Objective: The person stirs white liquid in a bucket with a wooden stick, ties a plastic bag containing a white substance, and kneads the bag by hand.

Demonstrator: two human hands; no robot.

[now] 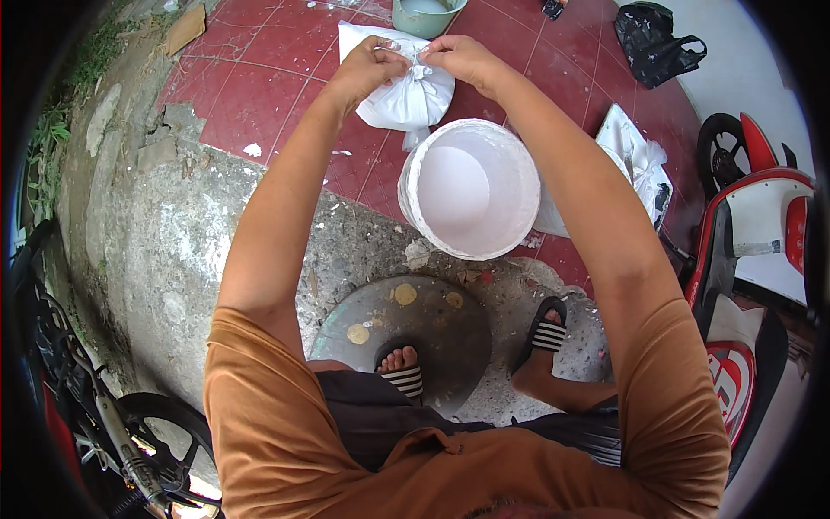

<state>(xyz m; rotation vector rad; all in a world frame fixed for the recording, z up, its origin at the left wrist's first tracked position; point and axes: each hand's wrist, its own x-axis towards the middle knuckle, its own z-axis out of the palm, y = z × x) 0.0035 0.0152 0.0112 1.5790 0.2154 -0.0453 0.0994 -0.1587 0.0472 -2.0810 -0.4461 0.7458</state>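
A full white plastic bag (402,104) stands on the red tiles, its top gathered and knotted. My left hand (374,67) pinches the plastic at the left of the knot, fingers closed. From the other side my right hand (462,60) grips the gathered top, thumb and fingertips together. Just nearer than the bag is a white bucket (526,186) with a crusted rim and a pale, whitish inside.
Behind the bag sits a pale green bucket (424,19). At right are a black plastic bag (659,43), another white bag (635,151) and a red-and-white motorbike (761,216). A second motorbike (121,441) stands lower left. A round slab (450,337) lies under my left foot.
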